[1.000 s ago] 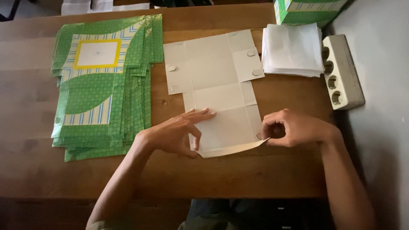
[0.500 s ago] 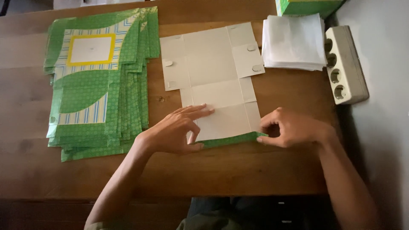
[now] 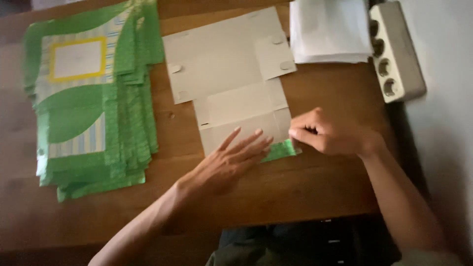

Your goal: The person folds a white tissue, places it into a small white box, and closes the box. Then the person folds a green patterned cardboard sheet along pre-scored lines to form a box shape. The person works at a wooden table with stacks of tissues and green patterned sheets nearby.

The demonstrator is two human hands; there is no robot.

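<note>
The stack of white paper sheets [image 3: 329,30] at the desk's far right corner is cut off by the top edge. The flat left hand [image 3: 227,165] hides part of the unfolded grey cardboard box blank [image 3: 231,79]. The green printed cardboard stack [image 3: 88,93] at the desk's left edge is motion-blurred.

The view is dim and warm-toned, with motion blur softening everything, most of all the stack of green printed sheets [image 3: 91,98]. Brightest are the grey cardboard blank [image 3: 224,64] and white pile [image 3: 327,29]; the lower edge sinks into shadow.
</note>
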